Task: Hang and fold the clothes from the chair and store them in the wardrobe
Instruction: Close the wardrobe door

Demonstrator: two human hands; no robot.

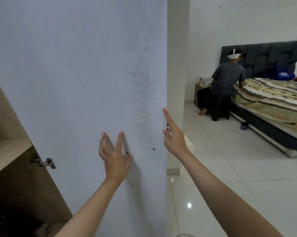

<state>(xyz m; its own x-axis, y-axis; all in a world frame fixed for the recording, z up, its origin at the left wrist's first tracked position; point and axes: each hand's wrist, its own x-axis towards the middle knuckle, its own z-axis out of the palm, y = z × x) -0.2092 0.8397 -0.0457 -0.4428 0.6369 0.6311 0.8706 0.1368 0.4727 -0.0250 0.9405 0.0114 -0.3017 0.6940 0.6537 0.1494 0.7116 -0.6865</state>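
The inner face of an open wardrobe door (79, 82), pale grey-white, fills the left and middle of the view. My left hand (113, 156) is spread against it, fingers straight. At the door's free right edge is my right hand (174, 137): its index finger points up along the edge while the other fingers curl round the edge, possibly on a handle. Left of the door, the wardrobe interior (9, 147) shows a wooden shelf with dark space below. No clothes or chair show near my hands.
A metal hinge (49, 163) joins door and cabinet at lower left. To the right lies glossy white tiled floor (229, 185). Further back a person (224, 82) sits on a dark stool beside a bed (272, 103) with a patterned cover.
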